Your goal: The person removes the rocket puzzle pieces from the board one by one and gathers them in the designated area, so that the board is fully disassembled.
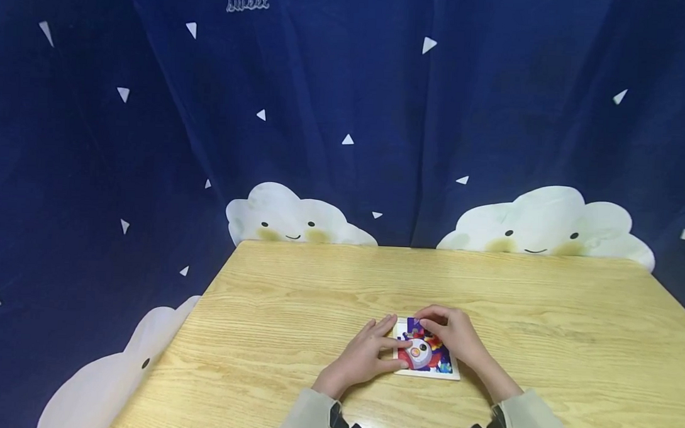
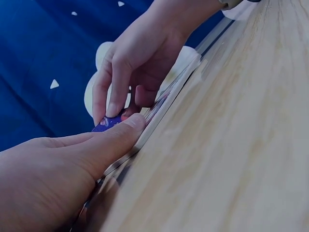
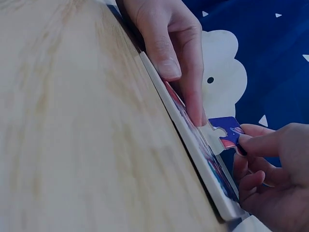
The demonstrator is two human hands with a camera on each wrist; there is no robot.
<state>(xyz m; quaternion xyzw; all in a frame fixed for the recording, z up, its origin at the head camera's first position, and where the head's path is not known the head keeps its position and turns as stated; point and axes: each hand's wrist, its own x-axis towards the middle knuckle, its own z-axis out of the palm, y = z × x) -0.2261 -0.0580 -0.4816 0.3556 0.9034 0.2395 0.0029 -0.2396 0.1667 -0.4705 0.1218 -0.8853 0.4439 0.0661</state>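
Note:
A small jigsaw puzzle (image 1: pixel 431 362) in a white frame lies flat on the wooden table, printed with a round white character on purple and red. My left hand (image 1: pixel 366 353) rests along its left side, fingers extended, with thumb and fingertips touching the picture. At the upper edge of the puzzle, my right hand (image 1: pixel 459 336) pinches a purple jigsaw piece (image 3: pixel 226 129) between thumb and fingers. In the right wrist view that piece is tilted up, raised off the board. My fingers partly cover the puzzle's left and top parts.
The light wood table (image 1: pixel 247 336) spreads out around the puzzle. Behind it and to the left hangs a dark blue curtain (image 1: pixel 336 81) with white triangles and smiling clouds. A black strap device (image 1: pixel 346 423) sits on each wrist.

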